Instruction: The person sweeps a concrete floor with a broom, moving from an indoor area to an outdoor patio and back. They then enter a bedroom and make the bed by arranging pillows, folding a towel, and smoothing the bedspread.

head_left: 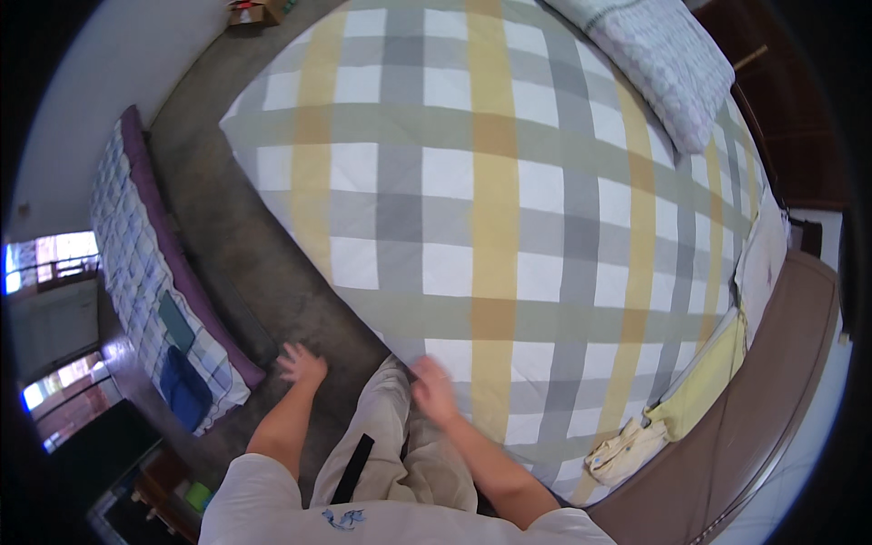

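A large bed is spread with a checked sheet (445, 209) in white, grey, green and yellow, lying mostly flat up to the near edge. My left hand (302, 363) hangs over the floor to the left of the bed, its fingers spread and nothing in them. At the bed's near corner, my right hand (434, 389) is over or against the sheet's edge. Motion smears its fingers, so I cannot tell whether it grips the cloth. My legs in beige trousers (386, 436) stand close against that corner.
A patterned quilt (640, 73) lies folded at the far right. Along the right side, a brown headboard (790, 336) borders the bed, with crumpled cream cloth (627, 451) beside it. To the left stands a low bed with a checked cover (136, 245); a cardboard box (254, 13) sits far off.
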